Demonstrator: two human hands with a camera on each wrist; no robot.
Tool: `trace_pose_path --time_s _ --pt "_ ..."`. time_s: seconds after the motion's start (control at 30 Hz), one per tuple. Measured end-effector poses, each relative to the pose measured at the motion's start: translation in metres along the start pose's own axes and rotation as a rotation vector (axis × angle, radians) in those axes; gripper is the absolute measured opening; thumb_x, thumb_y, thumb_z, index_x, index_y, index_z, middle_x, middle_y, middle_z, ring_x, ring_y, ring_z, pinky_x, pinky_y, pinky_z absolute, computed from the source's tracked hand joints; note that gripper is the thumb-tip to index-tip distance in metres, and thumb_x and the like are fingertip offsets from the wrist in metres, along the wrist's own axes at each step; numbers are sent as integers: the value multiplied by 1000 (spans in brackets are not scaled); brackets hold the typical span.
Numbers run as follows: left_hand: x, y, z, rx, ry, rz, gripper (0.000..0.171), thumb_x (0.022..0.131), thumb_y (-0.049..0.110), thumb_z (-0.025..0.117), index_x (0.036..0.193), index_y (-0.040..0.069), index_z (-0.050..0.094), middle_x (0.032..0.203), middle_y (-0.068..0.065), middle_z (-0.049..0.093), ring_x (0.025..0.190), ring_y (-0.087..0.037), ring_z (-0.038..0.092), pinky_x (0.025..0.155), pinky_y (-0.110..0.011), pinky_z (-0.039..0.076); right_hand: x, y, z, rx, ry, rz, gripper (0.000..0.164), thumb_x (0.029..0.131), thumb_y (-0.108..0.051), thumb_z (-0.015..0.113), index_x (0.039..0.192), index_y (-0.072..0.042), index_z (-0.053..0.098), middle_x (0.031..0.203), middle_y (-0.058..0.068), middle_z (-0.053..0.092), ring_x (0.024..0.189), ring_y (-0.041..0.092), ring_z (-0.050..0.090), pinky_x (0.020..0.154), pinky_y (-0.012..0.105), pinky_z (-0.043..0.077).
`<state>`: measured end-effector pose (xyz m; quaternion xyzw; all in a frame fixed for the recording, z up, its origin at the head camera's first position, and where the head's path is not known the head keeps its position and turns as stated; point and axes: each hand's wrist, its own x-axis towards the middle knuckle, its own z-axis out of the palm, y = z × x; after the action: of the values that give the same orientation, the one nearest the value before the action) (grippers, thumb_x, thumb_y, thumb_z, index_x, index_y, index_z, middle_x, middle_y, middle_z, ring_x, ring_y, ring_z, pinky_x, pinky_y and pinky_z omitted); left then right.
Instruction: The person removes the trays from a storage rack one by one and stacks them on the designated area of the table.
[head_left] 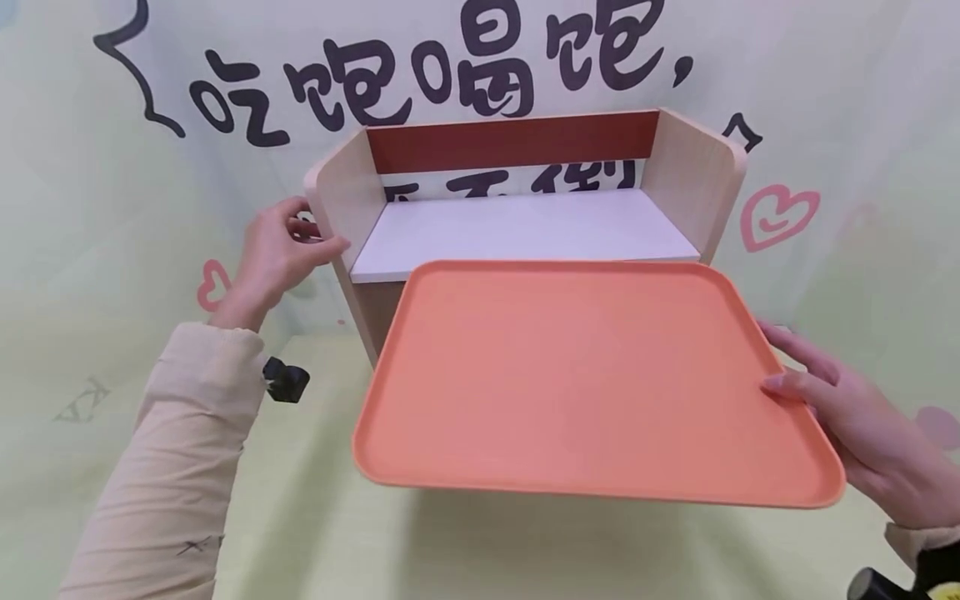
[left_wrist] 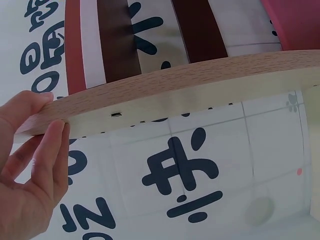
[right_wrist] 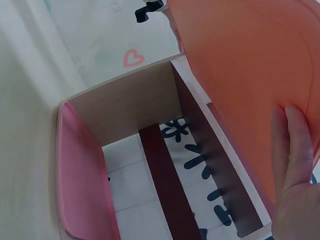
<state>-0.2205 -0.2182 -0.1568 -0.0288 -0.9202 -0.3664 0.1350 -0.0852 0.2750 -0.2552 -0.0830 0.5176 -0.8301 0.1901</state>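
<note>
My right hand [head_left: 873, 429] grips the right edge of an orange rectangular tray [head_left: 592, 383], thumb on its upper face. In the right wrist view the fingers [right_wrist: 297, 145] lie against its underside. The tray hangs in front of a small wooden shelf unit [head_left: 701, 171] with a white shelf board [head_left: 525, 225], hiding much of the unit's lower part. At the left, my left hand [head_left: 273, 254] pinches the upper part of the unit's side panel [left_wrist: 175, 92] between thumb and fingers.
A pink tray [right_wrist: 82, 175] lies low in the shelf unit, seen from the right wrist. Dark red crossbars [right_wrist: 167, 185] span the unit's back. Behind it hangs a pale wall sheet [head_left: 187, 50] with black lettering and pink hearts. The pale floor [head_left: 330, 517] stretches below.
</note>
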Motion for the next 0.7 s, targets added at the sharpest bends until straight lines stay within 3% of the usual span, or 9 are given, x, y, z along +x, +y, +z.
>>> trace_pose_path --time_s 0.17,0.33,0.57,0.7 --pt "-2 -1 -1 1 3 -4 59 78 34 64 127 8 43 109 -16 51 92 -25 49 64 -25 46 -6 16 -7 54 -132 4 55 94 2 25 131 -34 41 109 10 59 89 32 61 73 46 45" --pt "-2 -2 0 10 6 -10 60 78 35 64 128 8 42 110 -17 51 93 -26 50 67 -27 46 -6 39 -12 77 -180 34 56 93 3 25 131 -35 41 112 9 58 93 30 60 76 45 45" --pt "-3 0 1 14 9 -28 62 79 35 64 130 9 40 112 -16 50 95 -26 50 71 -30 47 4 74 -18 146 -189 126 50 94 0 27 125 -34 49 118 6 55 101 30 56 81 46 41" --pt "-2 2 2 9 10 -28 62 79 35 63 130 10 40 113 -16 50 95 -25 50 72 -31 47 12 95 -24 112 -169 133 49 93 2 31 122 -33 50 116 4 57 100 26 57 81 43 43"
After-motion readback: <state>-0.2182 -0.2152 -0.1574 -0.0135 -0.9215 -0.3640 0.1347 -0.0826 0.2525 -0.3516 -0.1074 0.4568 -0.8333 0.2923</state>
